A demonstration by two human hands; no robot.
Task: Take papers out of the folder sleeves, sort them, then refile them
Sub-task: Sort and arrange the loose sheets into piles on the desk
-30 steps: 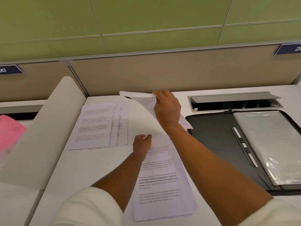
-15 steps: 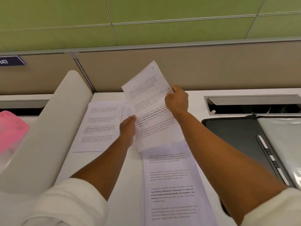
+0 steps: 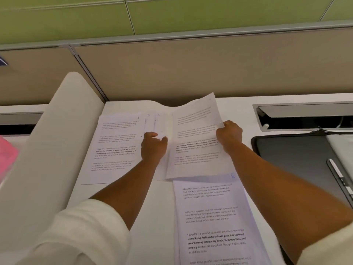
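The loose sheet [image 3: 194,142] hung over the desk [image 3: 152,217] at about 12 o'clock from the near stack [image 3: 214,222], right hand [image 3: 228,135] pinched on its 3 o'clock edge. It looked floppy and light, so grip the edges. Left hand [image 3: 153,145] lay partly curled on the fanned pile [image 3: 114,146], gripping nothing. The folder [image 3: 298,161] at 3 o'clock lay open (sleeve contents unclear).

One view only, head-worn, wide-angle. The desk [image 3: 152,217] is looked down on from above its near edge, facing forward toward the partition [image 3: 210,69] behind it. The desk is seen close, both forearms filling the lower frame. Straight edges are bowed toward the corners. No second view is given.
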